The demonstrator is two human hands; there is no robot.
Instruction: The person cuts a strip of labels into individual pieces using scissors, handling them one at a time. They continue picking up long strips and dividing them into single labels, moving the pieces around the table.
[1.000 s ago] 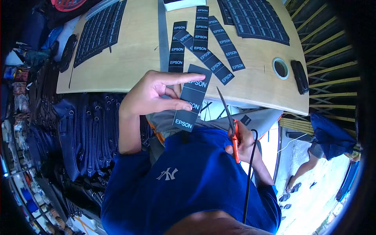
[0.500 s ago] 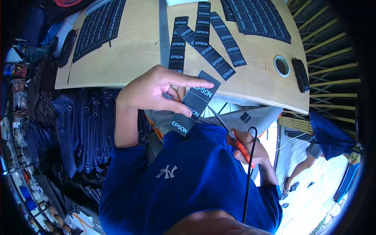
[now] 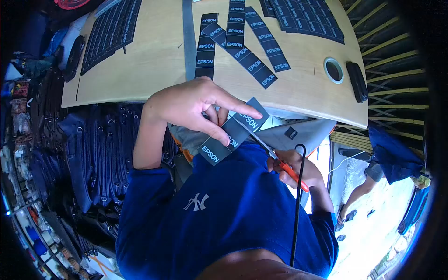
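Between the thumb and fingers of my left hand [image 3: 196, 109] is a short black label strip [image 3: 218, 148] printed with white EPSON names and thin dividing lines. My right hand [image 3: 298, 168] grips scissors [image 3: 290, 174] with red-orange handles. Their blades lie across the strip at a line between two labels, just below my left fingertips. A single cut label [image 3: 291, 133] rests on the grey cloth over my lap. Just beyond my left hand, several longer label strips [image 3: 254, 66] lie overlapping on the wooden table [image 3: 140, 79].
Sheets of uncut labels lie at the table's left [image 3: 112, 35] and right [image 3: 305, 21]. A tape roll [image 3: 334, 70] and a dark case [image 3: 357, 81] sit near the right edge. Dark straps [image 3: 107, 158] hang below on the left. A person's leg [image 3: 359, 193] shows at right.
The scissors have moved up and left, so the blades now cross the strip instead of meeting its edge. My left hand and the strip have shifted slightly, and the camera view has moved.
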